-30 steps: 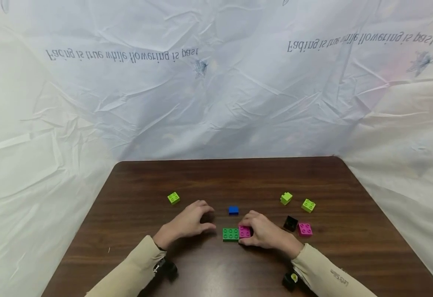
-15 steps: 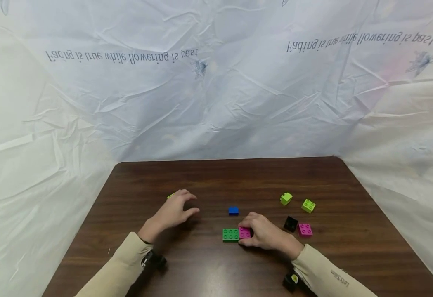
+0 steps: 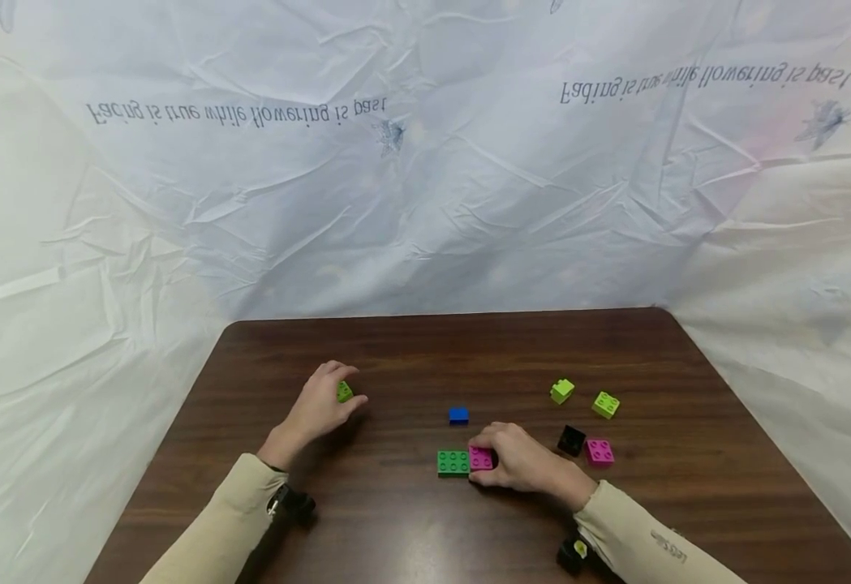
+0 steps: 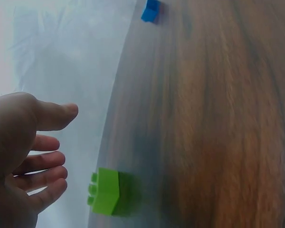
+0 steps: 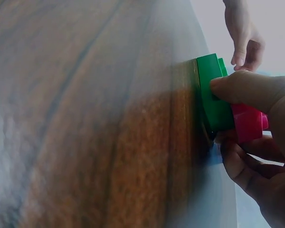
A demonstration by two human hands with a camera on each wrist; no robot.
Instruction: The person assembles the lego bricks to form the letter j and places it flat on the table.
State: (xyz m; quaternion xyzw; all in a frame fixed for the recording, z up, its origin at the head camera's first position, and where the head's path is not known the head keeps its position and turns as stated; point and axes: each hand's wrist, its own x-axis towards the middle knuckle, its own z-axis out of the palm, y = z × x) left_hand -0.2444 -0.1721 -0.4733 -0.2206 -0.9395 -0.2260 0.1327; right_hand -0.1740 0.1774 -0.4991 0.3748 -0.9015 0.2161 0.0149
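Observation:
My right hand (image 3: 518, 459) pinches a pair of joined toy bricks. A pink brick (image 3: 480, 458) sits on the right end of a longer green brick (image 3: 453, 463). In the right wrist view the thumb lies along the side of the green brick (image 5: 213, 108), below the pink brick (image 5: 247, 122), with fingers on the opposite side. At the left, my left hand (image 3: 315, 407) hovers by a lime-green brick (image 3: 344, 392), thumb and fingers spread around it. The left wrist view shows a gap between the fingers and that lime brick (image 4: 107, 192), which stands studs up.
A small blue brick (image 3: 458, 416) lies behind the green one. Right of the right hand are a black brick (image 3: 571, 440), another pink brick (image 3: 599, 452) and two lime bricks (image 3: 561, 391). A white printed sheet (image 3: 425, 203) hangs beyond the brown table's (image 3: 425, 341) far edge.
My left hand has moved left and away from me, from near the green brick to the lime brick at the left. The right hand keeps its grip in place.

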